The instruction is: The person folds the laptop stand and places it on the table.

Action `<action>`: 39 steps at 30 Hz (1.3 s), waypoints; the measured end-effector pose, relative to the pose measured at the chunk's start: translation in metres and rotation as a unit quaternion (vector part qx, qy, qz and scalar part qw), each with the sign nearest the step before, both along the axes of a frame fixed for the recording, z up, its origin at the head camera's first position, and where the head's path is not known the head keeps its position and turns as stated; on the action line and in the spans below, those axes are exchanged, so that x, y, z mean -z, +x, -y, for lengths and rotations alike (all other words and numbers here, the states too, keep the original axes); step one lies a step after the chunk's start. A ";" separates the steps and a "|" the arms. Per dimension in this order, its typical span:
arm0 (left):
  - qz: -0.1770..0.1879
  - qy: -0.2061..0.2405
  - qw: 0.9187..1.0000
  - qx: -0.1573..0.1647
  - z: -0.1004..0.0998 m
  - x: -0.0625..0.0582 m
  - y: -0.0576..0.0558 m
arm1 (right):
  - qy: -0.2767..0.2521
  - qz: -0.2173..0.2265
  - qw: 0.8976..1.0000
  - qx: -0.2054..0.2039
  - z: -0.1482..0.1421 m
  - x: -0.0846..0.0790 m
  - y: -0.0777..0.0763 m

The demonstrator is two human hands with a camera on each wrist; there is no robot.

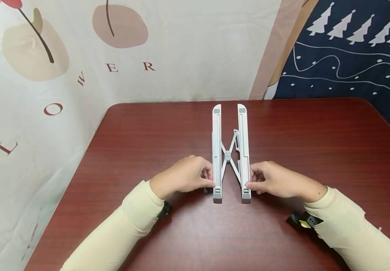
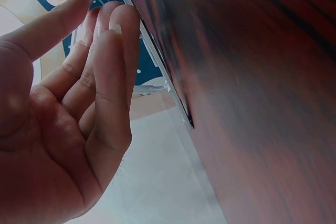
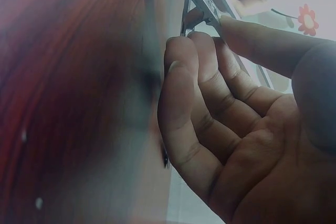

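Observation:
A silver folding laptop stand (image 1: pixel 217 135) stands on the table with its two long rails upright and roughly parallel. Crossed bars meet at a hub (image 1: pixel 227 156) between the rails. My left hand (image 1: pixel 188 175) pinches the near end of the left rail, thumb on top and fingers curled beneath. On the other side, my right hand (image 1: pixel 279 180) holds the near end of the right rail (image 1: pixel 243 143) in the same way. The left wrist view shows the left hand's fingers (image 2: pixel 107 72) bent up to the stand, and the right wrist view shows the right thumb (image 3: pixel 262 45) against its metal edge.
The dark red wooden table (image 1: pixel 140 131) has rounded far corners. A pale printed cloth (image 1: pixel 195 49) hangs behind it and along the left. At the back right is a navy cloth (image 1: pixel 344 71) with white trees. Black straps (image 1: pixel 311 219) circle both wrists.

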State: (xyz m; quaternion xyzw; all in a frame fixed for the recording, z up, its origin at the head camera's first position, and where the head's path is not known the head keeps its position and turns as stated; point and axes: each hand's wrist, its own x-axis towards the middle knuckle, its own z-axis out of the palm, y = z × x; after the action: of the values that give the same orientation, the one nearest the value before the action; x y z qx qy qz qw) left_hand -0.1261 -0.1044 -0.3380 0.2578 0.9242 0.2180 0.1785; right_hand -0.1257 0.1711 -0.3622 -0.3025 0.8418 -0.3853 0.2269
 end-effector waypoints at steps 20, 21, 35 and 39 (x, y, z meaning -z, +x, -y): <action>-0.006 0.000 1.000 0.003 -0.001 0.000 0.001 | -0.003 0.004 1.000 0.000 0.004 -0.001 0.002; -0.006 0.000 1.000 0.003 -0.001 0.000 0.001 | -0.004 0.004 1.000 0.001 0.004 -0.001 0.002; -0.008 0.001 1.000 0.005 -0.004 0.002 0.003 | -0.017 0.008 1.000 -0.002 0.006 0.000 0.006; -0.005 0.001 1.000 0.004 -0.004 0.002 0.003 | -0.019 0.007 1.000 -0.006 0.007 -0.001 0.006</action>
State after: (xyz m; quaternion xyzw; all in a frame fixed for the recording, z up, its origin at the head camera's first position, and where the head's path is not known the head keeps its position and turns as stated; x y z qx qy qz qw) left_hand -0.1227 -0.0999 -0.3396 0.2630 0.9238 0.2167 0.1744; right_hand -0.1198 0.1643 -0.3616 -0.3086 0.8311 -0.4018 0.2294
